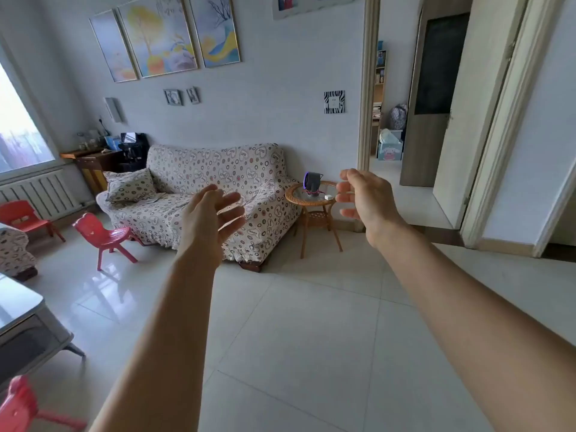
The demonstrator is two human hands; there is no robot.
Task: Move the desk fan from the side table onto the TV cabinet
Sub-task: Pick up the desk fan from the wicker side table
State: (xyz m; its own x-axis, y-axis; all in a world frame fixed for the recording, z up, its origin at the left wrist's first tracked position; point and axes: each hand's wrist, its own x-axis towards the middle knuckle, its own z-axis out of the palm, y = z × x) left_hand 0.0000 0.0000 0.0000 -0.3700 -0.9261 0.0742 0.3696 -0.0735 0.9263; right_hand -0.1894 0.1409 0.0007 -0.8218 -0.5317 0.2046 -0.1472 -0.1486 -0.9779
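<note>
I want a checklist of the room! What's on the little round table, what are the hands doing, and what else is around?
Surface: round wicker side table with a glass top, beside the sofa.
Job's things: desk fan stands upright on the side table; TV cabinet not clearly identifiable.
Clutter: small white object on the table next to the fan.
Grips: left hand and right hand both open, empty, raised out in front, far short of the fan.
Cables: nothing seen.
Surroundings: red child chairs, radiator under the window, pictures on the wall, open doorway to the right.
</note>
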